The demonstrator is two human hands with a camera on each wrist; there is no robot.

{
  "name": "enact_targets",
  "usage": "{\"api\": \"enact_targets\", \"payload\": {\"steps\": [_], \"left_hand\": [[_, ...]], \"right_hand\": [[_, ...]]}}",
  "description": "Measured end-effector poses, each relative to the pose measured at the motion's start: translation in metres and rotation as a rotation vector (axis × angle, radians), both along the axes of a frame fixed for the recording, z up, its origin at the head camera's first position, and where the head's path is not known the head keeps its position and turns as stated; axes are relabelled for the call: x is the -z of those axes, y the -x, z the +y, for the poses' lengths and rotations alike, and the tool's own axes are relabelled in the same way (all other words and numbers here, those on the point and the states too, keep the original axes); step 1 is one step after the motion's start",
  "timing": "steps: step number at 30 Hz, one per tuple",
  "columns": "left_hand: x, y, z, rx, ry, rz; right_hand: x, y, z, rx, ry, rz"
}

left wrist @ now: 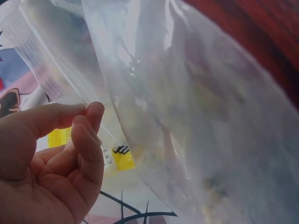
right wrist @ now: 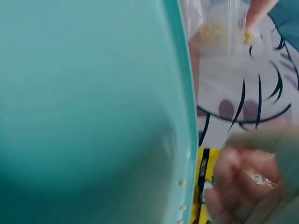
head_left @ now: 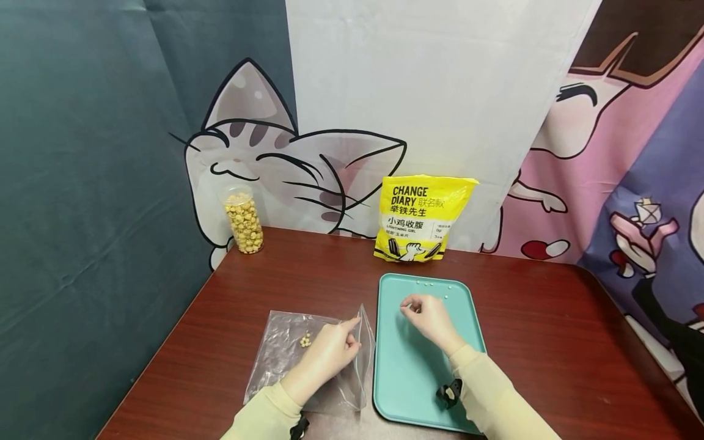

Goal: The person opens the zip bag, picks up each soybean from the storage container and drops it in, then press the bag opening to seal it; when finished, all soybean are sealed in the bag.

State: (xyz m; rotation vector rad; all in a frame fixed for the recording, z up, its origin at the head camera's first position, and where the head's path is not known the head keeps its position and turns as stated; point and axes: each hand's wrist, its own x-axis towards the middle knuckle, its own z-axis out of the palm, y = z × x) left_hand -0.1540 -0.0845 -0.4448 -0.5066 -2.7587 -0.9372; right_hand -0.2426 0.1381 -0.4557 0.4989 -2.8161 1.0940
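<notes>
A clear zip bag (head_left: 286, 360) lies on the table with several small pale-yellow bean-like pieces (head_left: 305, 340) inside. My left hand (head_left: 327, 351) pinches the bag's mouth edge between thumb and forefinger, holding it raised. To the right, my right hand (head_left: 429, 318) hovers over the teal tray (head_left: 404, 366), thumb and forefinger brought close together. Whether a small piece sits between those fingertips cannot be made out; in the right wrist view the hand (right wrist: 247, 182) is blurred. Several of the same small pieces (right wrist: 182, 183) lie along the tray's far end.
Behind the tray stands a yellow snack bag (head_left: 420, 220) against the printed cloth. A clear jar of popcorn (head_left: 244, 226) is at the table's back left corner. The dark red wooden table (head_left: 544, 342) extends to the right of the tray.
</notes>
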Motion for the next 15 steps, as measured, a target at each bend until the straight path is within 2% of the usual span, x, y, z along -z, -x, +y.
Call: {"api": "enact_targets", "payload": {"steps": [3, 6, 10, 15], "left_hand": [[-0.001, 0.0, 0.0, 0.002, 0.0, -0.003], [-0.001, 0.001, -0.001, 0.005, 0.003, -0.014], [0.0, 0.001, -0.002, 0.007, 0.001, -0.041], [0.002, 0.001, -0.003, 0.008, 0.001, -0.036]], "right_hand": [[0.005, 0.011, 0.01, 0.082, -0.033, -0.049], [0.008, 0.02, 0.017, 0.122, -0.048, -0.109], [0.012, 0.029, 0.021, 0.116, -0.06, -0.151], [0.018, 0.037, 0.022, 0.119, -0.083, -0.163]]}}
